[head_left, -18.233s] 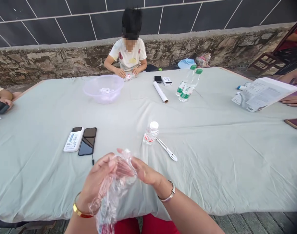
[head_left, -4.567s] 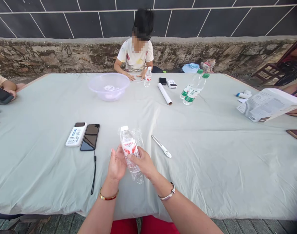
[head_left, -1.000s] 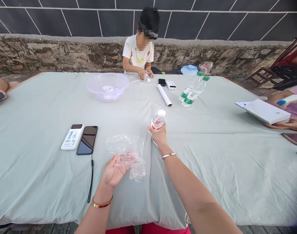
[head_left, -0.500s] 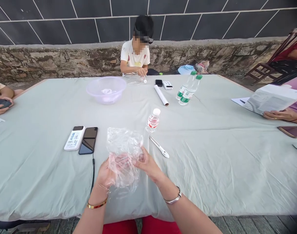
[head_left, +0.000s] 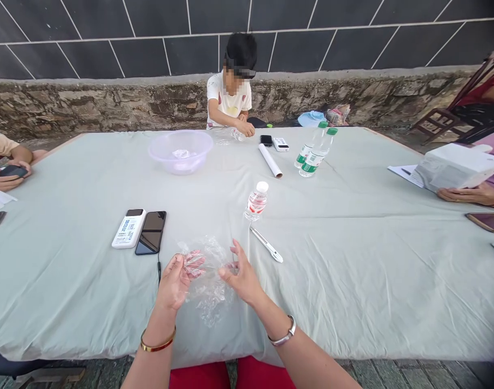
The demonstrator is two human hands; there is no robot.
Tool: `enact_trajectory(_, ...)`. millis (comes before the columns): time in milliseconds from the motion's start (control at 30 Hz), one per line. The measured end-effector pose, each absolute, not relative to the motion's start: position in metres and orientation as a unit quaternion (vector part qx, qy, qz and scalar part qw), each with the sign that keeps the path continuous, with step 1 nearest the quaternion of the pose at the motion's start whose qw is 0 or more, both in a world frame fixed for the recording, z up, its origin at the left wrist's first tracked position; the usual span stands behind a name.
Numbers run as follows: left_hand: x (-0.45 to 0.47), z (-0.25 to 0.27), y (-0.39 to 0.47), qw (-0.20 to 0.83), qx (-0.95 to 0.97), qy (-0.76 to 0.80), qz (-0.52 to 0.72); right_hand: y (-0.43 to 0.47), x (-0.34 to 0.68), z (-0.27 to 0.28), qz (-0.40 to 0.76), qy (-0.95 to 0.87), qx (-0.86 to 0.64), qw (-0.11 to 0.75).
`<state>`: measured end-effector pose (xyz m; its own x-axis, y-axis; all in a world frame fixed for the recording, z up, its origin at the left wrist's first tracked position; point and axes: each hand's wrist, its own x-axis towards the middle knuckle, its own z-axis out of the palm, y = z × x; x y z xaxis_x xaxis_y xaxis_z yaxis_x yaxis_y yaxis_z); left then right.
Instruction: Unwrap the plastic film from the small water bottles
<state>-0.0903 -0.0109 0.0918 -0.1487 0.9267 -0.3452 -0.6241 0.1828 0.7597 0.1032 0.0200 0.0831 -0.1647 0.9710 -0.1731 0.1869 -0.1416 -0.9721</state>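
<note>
A crumpled sheet of clear plastic film (head_left: 210,297) hangs between my hands, above the near part of the table. My left hand (head_left: 174,283) grips its left side, thumb against the film and fingers visible through it. At the film's right edge, my right hand (head_left: 244,278) has its fingers and thumb spread apart; whether it touches the film is hard to tell. Just beyond the right hand lies a white utility knife (head_left: 266,244). Behind the knife stands a small water bottle (head_left: 256,202) with a white cap and red-and-white label.
A white power bank (head_left: 128,229) and a dark phone (head_left: 151,233) lie to the left. Farther back are a purple basin (head_left: 181,162), a white roll (head_left: 270,160) and two green-capped bottles (head_left: 311,161). A person (head_left: 229,102) sits opposite; others sit at both sides.
The film has bunched up smaller and its far edge has come down toward me. My right hand has loosened, its fingers now spread; my left hand has shifted slightly up and still grips the film.
</note>
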Motion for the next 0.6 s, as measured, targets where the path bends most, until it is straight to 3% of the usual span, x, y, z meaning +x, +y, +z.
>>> enact_trajectory(133,-0.095,0.093,-0.012,0.626,0.156,0.444,0.622,0.02,0.104,0.073,0.442,-0.625,-0.567,0.304)
enact_trajectory(233,-0.104,0.088,-0.013,0.592,0.175,0.485,0.619,0.034,0.118,0.067,0.467,-0.557,-0.6,0.336)
enact_trajectory(367,-0.122,0.071,-0.012,0.49,0.217,0.606,0.587,0.055,0.147,0.068,0.499,-0.452,-0.631,0.386)
enact_trajectory(500,-0.139,0.075,-0.013,0.408,0.273,0.718,0.494,0.062,0.17,0.069,0.411,-0.517,-0.664,0.351)
enact_trajectory(600,-0.14,0.1,-0.013,0.317,0.346,0.702,0.536,0.061,0.173,0.068,0.377,-0.578,-0.649,0.321)
